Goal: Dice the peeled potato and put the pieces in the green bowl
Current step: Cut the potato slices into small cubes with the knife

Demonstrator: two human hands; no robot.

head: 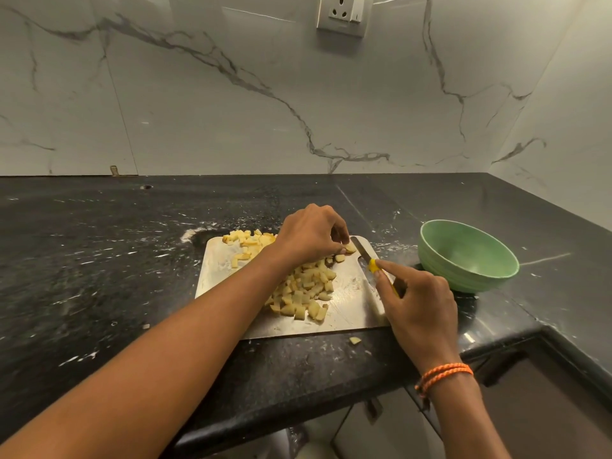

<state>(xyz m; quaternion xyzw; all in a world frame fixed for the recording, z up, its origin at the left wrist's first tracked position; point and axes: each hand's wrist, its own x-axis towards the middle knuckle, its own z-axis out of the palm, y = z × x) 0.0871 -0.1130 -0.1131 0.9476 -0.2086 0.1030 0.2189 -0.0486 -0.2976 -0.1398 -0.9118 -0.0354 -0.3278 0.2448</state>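
Nearest to the person, a small potato scrap [355, 340] lies alone on the dark worktop [99, 260], just in front of the board's near edge. The right hand [420, 303], with an orange thread band [443, 376] on its wrist, grips a knife [367, 256] by the yellow handle; the fingers are curled round the handle and the index finger lies stretched along it toward the blade. The blade points away from the person, over the far right corner of the metal board [347, 313]. The board lies flat on the worktop and carries the diced potato [304, 293]: a big heap of cubes in the middle and a smaller group at the far left corner. The left forearm crosses over the board from the near left, hiding part of the heap. The left hand [311, 233] is at the far side of the board, its fingers bent down, and its fingertips pinch one uncut potato piece [350, 248] against the board, just beside the knife blade. The green bowl [467, 256] stands on the worktop to the right of the board, near it but not touching, and I see no pieces inside. Behind everything is a white marble wall [231, 111] with a socket [344, 13] at the top.
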